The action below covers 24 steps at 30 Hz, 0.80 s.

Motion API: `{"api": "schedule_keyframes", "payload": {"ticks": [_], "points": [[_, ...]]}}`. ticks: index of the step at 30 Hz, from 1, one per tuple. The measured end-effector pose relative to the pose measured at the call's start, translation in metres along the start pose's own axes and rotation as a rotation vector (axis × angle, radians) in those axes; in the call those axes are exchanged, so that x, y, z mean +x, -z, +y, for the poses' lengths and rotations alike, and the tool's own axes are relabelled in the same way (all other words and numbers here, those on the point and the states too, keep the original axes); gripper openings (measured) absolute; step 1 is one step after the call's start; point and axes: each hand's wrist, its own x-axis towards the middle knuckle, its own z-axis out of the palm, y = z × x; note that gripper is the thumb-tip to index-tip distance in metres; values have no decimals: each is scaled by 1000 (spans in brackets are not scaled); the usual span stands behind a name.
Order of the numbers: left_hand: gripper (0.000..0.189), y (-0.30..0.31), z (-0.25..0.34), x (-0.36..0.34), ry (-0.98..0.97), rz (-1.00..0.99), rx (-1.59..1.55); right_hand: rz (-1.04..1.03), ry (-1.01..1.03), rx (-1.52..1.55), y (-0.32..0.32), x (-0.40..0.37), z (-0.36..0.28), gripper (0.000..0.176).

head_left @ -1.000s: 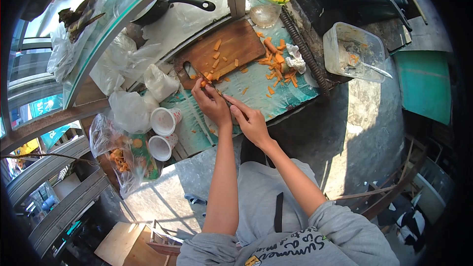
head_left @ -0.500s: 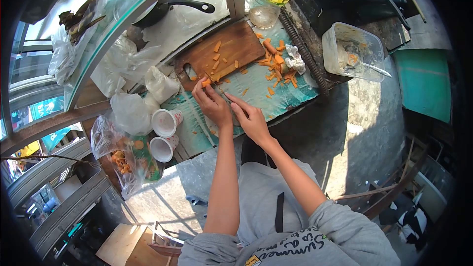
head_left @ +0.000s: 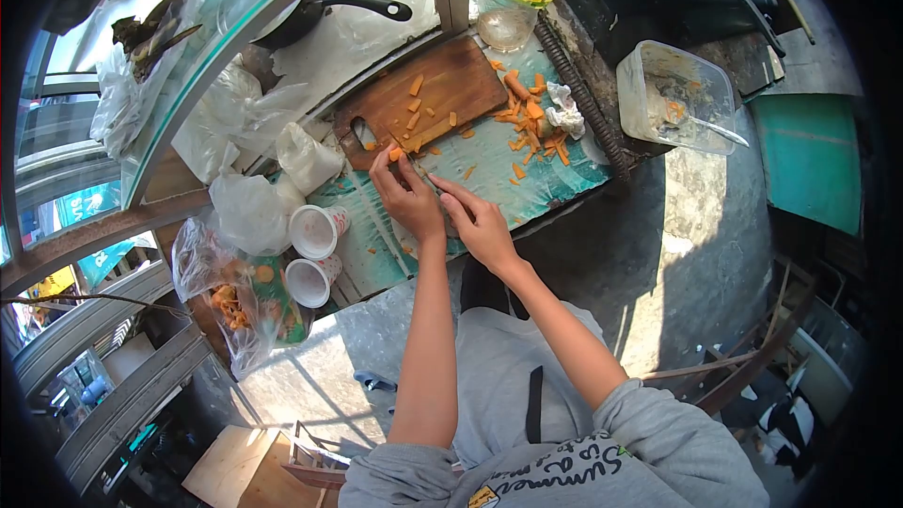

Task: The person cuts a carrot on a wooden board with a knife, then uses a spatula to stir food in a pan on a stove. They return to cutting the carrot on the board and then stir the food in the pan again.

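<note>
My left hand (head_left: 412,205) pinches an orange carrot piece (head_left: 395,154) at the near edge of the wooden cutting board (head_left: 461,75). Close beside it, my right hand (head_left: 483,233) is closed round what looks like a thin knife (head_left: 429,179), mostly hidden by the fingers. Several cut carrot sticks (head_left: 414,105) lie on the board. To its right, a heap of carrot pieces (head_left: 532,113) rests on the teal table cover (head_left: 489,183), touching a crumpled white tissue (head_left: 564,113).
Two white cups (head_left: 314,232) and knotted plastic bags (head_left: 246,212) stand left of the board. A bag of food scraps (head_left: 230,306) lies at the left corner. On the right is a plastic tub (head_left: 649,99) with a spoon. A black pan (head_left: 296,23) sits behind.
Both hands stay almost in the same place, with the carrot piece still between the left fingers. The view has shifted very slightly.
</note>
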Motion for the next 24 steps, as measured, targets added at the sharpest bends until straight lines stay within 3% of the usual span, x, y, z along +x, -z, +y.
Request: {"api": "schedule_keyframes", "payload": {"ticks": [7, 9, 16, 24], "points": [[19, 0, 2, -1, 53, -12, -27, -7, -115, -1, -2, 2, -2, 36], [19, -2, -3, 1, -96, 38, 46, -6, -83, 61, -2, 0, 0, 35], [19, -1, -2, 1, -127, 60, 78, -32, -18, 209, -1, -3, 5, 35], [22, -2, -6, 2, -119, 62, 68, -57, -120, 4, 1, 3, -1, 37]]}}
